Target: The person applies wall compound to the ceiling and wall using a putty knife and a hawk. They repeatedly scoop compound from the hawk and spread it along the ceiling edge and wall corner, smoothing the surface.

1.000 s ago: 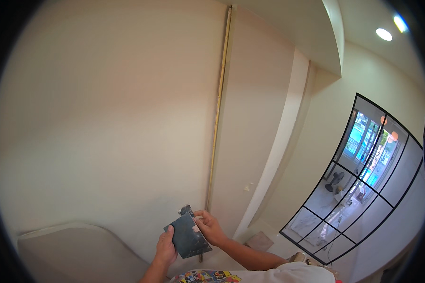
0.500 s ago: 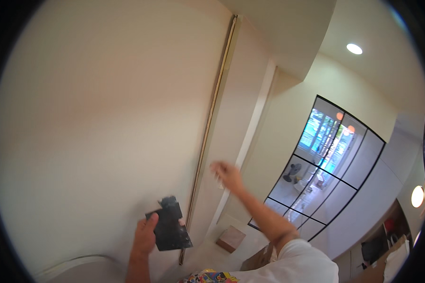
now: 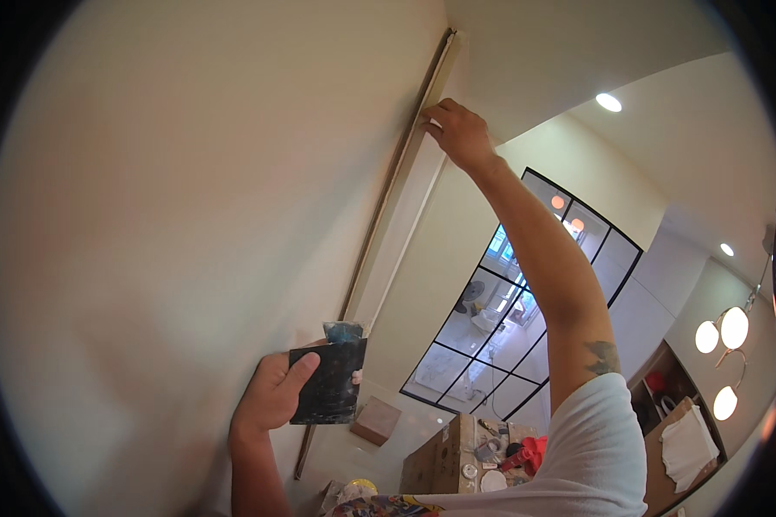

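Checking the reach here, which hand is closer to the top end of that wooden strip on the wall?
Right. The right hand touches the wooden strip near its top end, while the left hand holds a dark flat scraper near its lower end.

A plain cream wall (image 3: 172,224) fills the left half of the frame. At lower right a black-framed gridded window (image 3: 526,319) is seen. Recessed ceiling lights (image 3: 609,102) are lit at upper right, round globe lamps (image 3: 722,332) at far right. Cardboard boxes (image 3: 444,457) are seen on the pale floor below.

Right hand (image 3: 459,133) on corner strip (image 3: 386,202)
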`<state>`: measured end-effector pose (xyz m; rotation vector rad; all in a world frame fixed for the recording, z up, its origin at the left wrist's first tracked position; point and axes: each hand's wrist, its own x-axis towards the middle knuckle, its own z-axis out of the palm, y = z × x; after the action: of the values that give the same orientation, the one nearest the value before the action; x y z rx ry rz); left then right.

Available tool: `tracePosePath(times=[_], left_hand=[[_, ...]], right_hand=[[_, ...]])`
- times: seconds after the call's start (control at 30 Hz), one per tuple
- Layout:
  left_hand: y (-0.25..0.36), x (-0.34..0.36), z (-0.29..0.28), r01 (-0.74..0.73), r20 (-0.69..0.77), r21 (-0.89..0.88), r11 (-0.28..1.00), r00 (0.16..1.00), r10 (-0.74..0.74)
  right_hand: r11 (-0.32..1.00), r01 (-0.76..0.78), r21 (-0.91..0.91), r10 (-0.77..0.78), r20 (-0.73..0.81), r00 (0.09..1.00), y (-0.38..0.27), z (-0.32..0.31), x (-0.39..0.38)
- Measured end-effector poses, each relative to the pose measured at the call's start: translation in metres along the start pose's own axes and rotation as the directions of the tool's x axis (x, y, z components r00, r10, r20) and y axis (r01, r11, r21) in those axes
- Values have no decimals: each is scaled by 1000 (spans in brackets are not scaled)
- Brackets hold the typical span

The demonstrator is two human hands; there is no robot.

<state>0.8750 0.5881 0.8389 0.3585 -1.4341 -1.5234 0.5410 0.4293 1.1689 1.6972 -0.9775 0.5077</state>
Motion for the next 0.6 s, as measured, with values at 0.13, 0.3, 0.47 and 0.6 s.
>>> tracePosePath(times=[0.13, 0.3, 0.47, 0.6], left_hand=[[4, 5, 0, 27, 120, -134, 991, 993, -11], [3, 5, -1, 26, 133, -153, 988, 991, -5], [0, 5, -3, 4, 114, -73, 997, 994, 4], [0, 4, -2, -14, 119, -100, 995, 993, 26]], right_hand=[[976, 145, -165, -136, 62, 989, 6, -6, 14], [897, 288, -335, -198, 277, 940, 0, -14, 22], [845, 347, -408, -279, 218, 935, 0, -7, 22], [790, 377, -483, -309, 218, 926, 14, -3, 29]])
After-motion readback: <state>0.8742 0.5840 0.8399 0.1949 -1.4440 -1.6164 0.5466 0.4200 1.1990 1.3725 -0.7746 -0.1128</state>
